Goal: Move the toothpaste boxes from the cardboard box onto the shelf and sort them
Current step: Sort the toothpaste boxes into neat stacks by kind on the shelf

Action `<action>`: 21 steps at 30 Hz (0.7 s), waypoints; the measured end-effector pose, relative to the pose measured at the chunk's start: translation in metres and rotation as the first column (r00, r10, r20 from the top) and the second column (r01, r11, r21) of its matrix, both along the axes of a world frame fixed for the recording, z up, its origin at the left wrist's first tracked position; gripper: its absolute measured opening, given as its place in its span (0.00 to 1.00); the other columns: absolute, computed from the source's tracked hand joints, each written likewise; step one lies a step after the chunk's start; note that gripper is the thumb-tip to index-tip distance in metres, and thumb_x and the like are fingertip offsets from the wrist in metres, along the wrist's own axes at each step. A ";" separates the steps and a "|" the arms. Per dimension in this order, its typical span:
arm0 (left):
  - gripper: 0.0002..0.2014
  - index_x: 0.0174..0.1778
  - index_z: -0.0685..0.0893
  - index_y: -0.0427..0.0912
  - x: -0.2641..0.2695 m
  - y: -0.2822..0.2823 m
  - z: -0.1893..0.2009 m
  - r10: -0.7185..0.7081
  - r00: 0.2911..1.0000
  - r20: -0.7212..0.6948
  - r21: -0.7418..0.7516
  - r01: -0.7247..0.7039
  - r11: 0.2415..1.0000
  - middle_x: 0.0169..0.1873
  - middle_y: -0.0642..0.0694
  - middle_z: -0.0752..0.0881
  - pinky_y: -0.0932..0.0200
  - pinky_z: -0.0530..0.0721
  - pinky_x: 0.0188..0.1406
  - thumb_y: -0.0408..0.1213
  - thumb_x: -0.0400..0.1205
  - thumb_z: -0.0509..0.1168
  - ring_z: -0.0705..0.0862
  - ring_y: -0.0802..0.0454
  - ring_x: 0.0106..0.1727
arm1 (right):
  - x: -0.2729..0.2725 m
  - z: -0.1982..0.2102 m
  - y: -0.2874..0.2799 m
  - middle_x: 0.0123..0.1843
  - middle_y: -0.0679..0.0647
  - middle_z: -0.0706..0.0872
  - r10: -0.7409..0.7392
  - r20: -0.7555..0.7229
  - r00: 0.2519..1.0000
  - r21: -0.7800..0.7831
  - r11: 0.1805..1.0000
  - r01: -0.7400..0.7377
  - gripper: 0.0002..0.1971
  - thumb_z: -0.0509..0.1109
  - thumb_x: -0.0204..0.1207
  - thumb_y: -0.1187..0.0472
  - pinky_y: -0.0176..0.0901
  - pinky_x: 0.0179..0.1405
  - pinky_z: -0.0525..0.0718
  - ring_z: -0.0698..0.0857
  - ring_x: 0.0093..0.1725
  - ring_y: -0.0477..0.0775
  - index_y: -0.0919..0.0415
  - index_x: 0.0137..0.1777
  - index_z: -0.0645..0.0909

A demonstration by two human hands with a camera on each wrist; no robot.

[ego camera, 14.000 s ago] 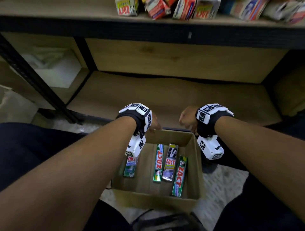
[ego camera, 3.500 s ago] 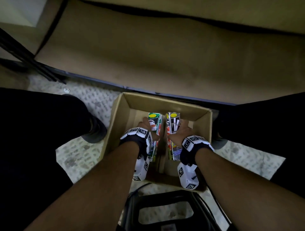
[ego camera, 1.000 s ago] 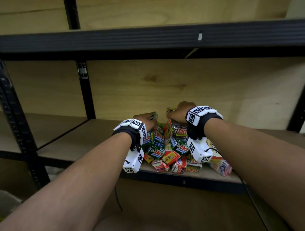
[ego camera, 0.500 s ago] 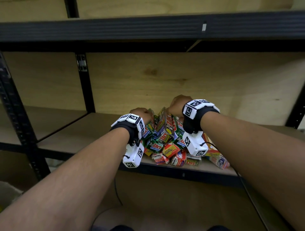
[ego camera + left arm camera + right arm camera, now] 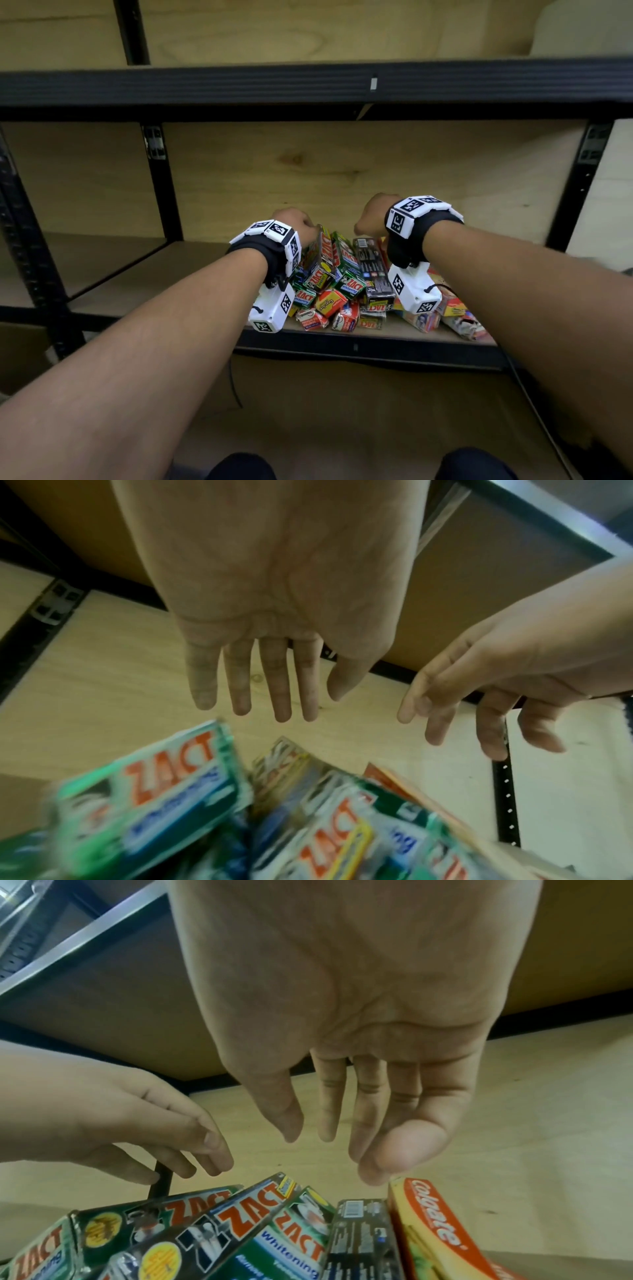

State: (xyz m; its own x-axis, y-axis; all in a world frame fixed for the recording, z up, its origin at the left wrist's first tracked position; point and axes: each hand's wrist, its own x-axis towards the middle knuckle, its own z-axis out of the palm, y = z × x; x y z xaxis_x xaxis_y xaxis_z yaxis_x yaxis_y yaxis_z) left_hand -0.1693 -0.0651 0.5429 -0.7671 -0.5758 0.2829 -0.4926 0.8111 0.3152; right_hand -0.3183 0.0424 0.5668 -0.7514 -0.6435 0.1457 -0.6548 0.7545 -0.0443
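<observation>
A loose heap of toothpaste boxes (image 5: 346, 287) lies on the wooden shelf (image 5: 164, 274), mostly green and black Zact boxes (image 5: 270, 1229) plus an orange Colgate box (image 5: 441, 1231). My left hand (image 5: 294, 224) hovers just above the heap's left top, fingers straight and empty in the left wrist view (image 5: 260, 688). My right hand (image 5: 371, 214) hangs above the heap's right top, fingers relaxed and holding nothing (image 5: 342, 1123). The cardboard box is out of view.
A black metal beam (image 5: 308, 85) of the upper shelf runs overhead. Black uprights (image 5: 161, 178) stand left of the heap and another (image 5: 572, 185) at the right. Bare shelf board stretches left of the heap. A lower shelf board (image 5: 342, 411) lies beneath.
Both hands carried boxes up from the cardboard box to the shelf heap. In the last half second they let go; the boxes now lie on the heap and both hands have lifted slightly.
</observation>
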 end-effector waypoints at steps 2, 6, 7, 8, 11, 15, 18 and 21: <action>0.17 0.58 0.89 0.42 -0.005 0.014 0.008 -0.044 0.999 0.017 0.005 0.044 0.999 0.57 0.46 0.88 0.56 0.84 0.55 0.48 0.85 0.61 0.85 0.45 0.56 | 0.003 0.007 0.022 0.34 0.54 0.86 -0.004 0.026 1.000 -0.059 0.998 0.005 0.14 0.68 0.63 0.45 0.47 0.41 0.87 0.84 0.30 0.57 0.58 0.33 0.80; 0.17 0.56 0.90 0.45 -0.023 0.042 0.020 -0.148 0.988 0.043 0.038 0.147 0.988 0.55 0.48 0.89 0.55 0.85 0.56 0.51 0.83 0.63 0.86 0.46 0.55 | -0.005 0.014 0.057 0.37 0.54 0.84 -0.022 0.046 0.999 0.072 0.997 0.018 0.10 0.73 0.69 0.52 0.38 0.36 0.78 0.81 0.30 0.55 0.55 0.34 0.78; 0.17 0.56 0.90 0.45 -0.029 0.049 0.021 -0.182 0.982 0.041 0.049 0.180 0.982 0.55 0.49 0.89 0.54 0.85 0.57 0.51 0.82 0.64 0.86 0.47 0.56 | -0.009 0.014 0.063 0.37 0.52 0.85 -0.048 0.044 0.998 0.100 0.994 0.043 0.09 0.73 0.70 0.52 0.39 0.40 0.78 0.81 0.32 0.54 0.55 0.34 0.79; 0.15 0.56 0.91 0.46 -0.035 0.055 0.023 -0.221 0.975 0.033 0.061 0.219 0.974 0.56 0.50 0.89 0.54 0.85 0.58 0.50 0.82 0.65 0.85 0.48 0.56 | -0.012 0.015 0.068 0.38 0.50 0.87 -0.052 0.050 0.997 0.103 0.994 0.047 0.10 0.74 0.69 0.51 0.41 0.45 0.81 0.84 0.34 0.53 0.57 0.36 0.80; 0.12 0.58 0.90 0.47 -0.054 0.075 0.024 -0.336 0.940 0.060 0.051 0.334 0.941 0.57 0.52 0.89 0.58 0.83 0.55 0.46 0.82 0.68 0.85 0.51 0.56 | -0.031 0.012 0.081 0.37 0.46 0.91 -0.138 0.033 0.990 0.141 0.981 0.132 0.16 0.74 0.64 0.45 0.40 0.44 0.81 0.87 0.34 0.50 0.59 0.39 0.86; 0.15 0.62 0.87 0.48 -0.079 0.095 0.021 -0.417 0.872 0.256 -0.081 0.450 0.890 0.58 0.52 0.86 0.63 0.77 0.50 0.40 0.79 0.72 0.84 0.52 0.59 | -0.093 -0.006 0.085 0.35 0.49 0.91 -0.256 0.067 0.964 0.230 0.944 0.235 0.20 0.78 0.50 0.39 0.55 0.45 0.87 0.88 0.31 0.56 0.56 0.32 0.87; 0.21 0.67 0.84 0.46 -0.099 0.102 0.016 -0.428 0.785 0.447 -0.134 0.532 0.836 0.63 0.48 0.84 0.58 0.79 0.57 0.38 0.77 0.74 0.82 0.48 0.63 | -0.168 -0.047 0.081 0.34 0.54 0.89 -0.265 0.035 0.964 0.286 0.927 0.245 0.22 0.82 0.49 0.39 0.60 0.48 0.85 0.86 0.34 0.59 0.56 0.32 0.87; 0.23 0.69 0.82 0.45 -0.119 0.106 0.014 -0.439 0.746 0.500 -0.105 0.556 0.825 0.65 0.48 0.83 0.61 0.78 0.56 0.40 0.77 0.74 0.81 0.49 0.63 | -0.108 -0.036 0.109 0.44 0.56 0.91 -0.235 0.050 0.971 0.303 0.930 0.210 0.22 0.77 0.59 0.37 0.63 0.47 0.89 0.90 0.40 0.61 0.54 0.43 0.89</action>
